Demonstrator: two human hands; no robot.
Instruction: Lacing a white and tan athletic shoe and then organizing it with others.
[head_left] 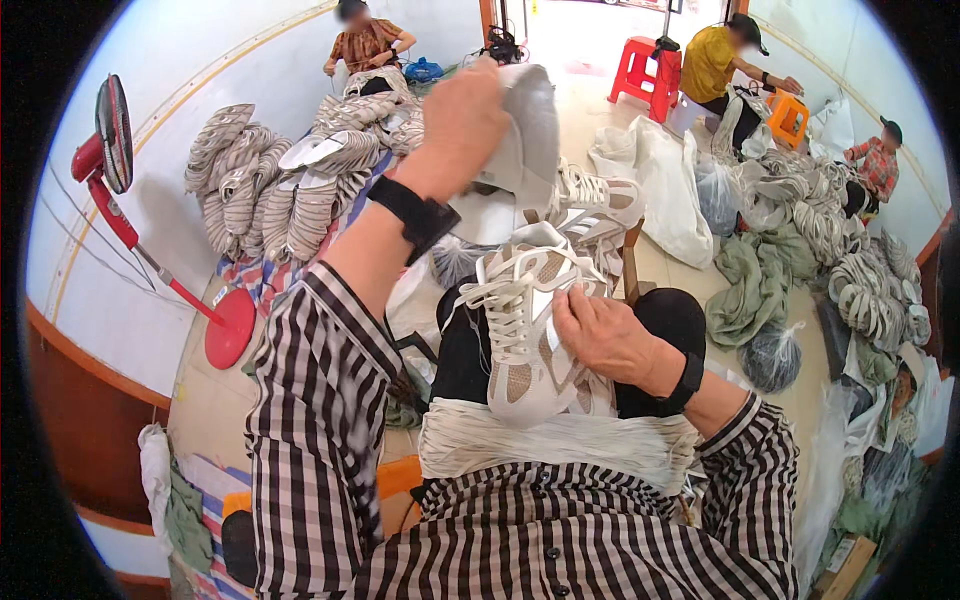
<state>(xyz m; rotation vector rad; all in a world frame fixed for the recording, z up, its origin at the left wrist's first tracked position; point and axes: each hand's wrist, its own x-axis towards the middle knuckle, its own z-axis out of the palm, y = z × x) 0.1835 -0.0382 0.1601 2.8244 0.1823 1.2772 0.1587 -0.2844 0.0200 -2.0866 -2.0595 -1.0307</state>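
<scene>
My left hand (463, 112) is raised high and grips a pale grey shoe part (532, 135), held up over my lap. My right hand (600, 335) rests on a white and beige sneaker (525, 330) that lies on my lap, toe toward me, its white laces threaded. A thick bundle of white laces (550, 445) lies across my lap just below the sneaker. Both wrists carry black bands, and my sleeves are black-and-white checked.
More white sneakers (590, 200) sit on a wooden stand ahead. Stacks of striped shoe uppers (280, 190) pile at the left, more at the right (860, 280). A red floor fan (115, 150) stands left. Three other people sit at the back; white and green sacks lie around.
</scene>
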